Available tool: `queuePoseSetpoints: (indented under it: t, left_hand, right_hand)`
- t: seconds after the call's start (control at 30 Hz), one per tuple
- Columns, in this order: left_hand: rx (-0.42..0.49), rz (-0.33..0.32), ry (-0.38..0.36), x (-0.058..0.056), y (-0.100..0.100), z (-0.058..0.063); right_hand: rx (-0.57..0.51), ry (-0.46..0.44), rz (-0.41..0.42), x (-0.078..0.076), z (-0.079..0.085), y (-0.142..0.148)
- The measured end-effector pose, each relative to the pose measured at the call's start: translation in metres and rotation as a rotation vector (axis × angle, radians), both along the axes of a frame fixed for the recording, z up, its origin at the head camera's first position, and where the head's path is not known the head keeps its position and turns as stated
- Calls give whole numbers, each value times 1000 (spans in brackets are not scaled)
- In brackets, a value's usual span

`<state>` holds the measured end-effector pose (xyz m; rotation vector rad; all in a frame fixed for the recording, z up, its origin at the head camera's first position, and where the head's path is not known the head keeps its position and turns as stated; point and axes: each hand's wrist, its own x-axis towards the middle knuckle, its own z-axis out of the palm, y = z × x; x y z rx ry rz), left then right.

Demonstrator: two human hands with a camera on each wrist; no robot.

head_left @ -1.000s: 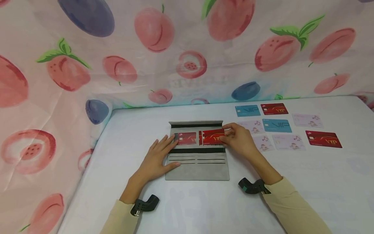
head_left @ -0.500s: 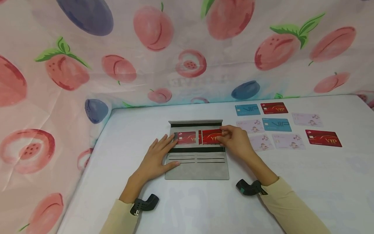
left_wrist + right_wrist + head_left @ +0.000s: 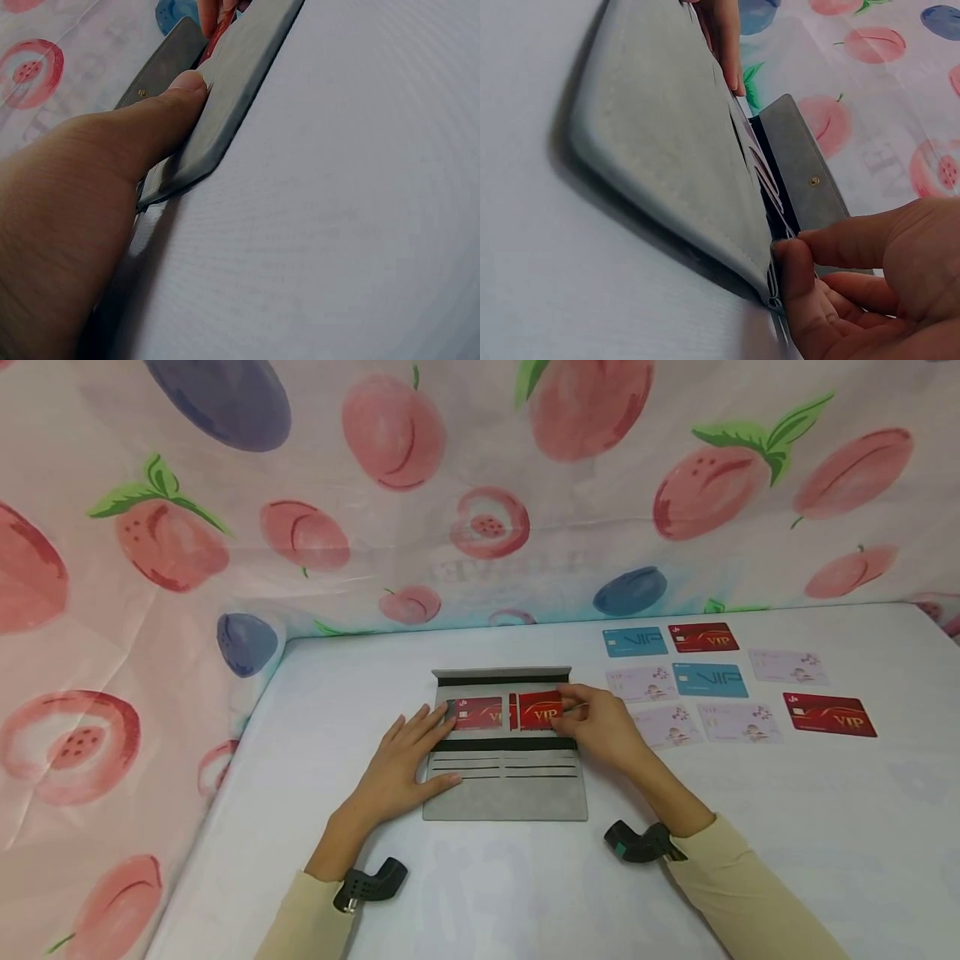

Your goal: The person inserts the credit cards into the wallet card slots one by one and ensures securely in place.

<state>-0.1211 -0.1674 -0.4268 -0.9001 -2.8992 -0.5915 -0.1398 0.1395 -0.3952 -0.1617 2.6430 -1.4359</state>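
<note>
A grey wallet (image 3: 504, 802) lies unfolded on the white table, its flap with a snap button standing up at the far edge. A red VIP card (image 3: 478, 714) sits in its left-hand pocket, looking paler than the other. Another red VIP card (image 3: 538, 711) lies at the right-hand pocket, its left part crossed by a narrow grey strip. Thumb and fingers of my right hand (image 3: 603, 727) pinch that card's right edge. My left hand (image 3: 401, 777) rests on the wallet's left side with fingers spread, the thumb on the lower panel in the left wrist view.
Right of the wallet lie loose cards: blue VIP cards (image 3: 710, 680), red VIP cards (image 3: 829, 715) and several pale pink cards (image 3: 741, 723). A fruit-print cloth (image 3: 420, 552) hangs behind and at the left. A black wrist camera (image 3: 637, 842) is strapped to each wrist.
My right hand has moved a little left, and the red card in its fingers has slid left with it, further onto the wallet. The left hand stays in place.
</note>
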Motion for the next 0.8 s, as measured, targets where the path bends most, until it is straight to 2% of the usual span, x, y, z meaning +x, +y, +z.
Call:
queuePoseSetpoints:
  t: [0.33,0.57,0.8]
  left_hand:
    - [-2,2,-3,0,0,-1]
    - [-4,3,-3,0,0,-1]
    - [6,2,-1,0,1,0]
  right_hand:
    - [-68,-40,21,2,0,-3]
    - [-107,-44,-24,3,-1,-7]
    - [-197,-73,-63,4,-2,-9]
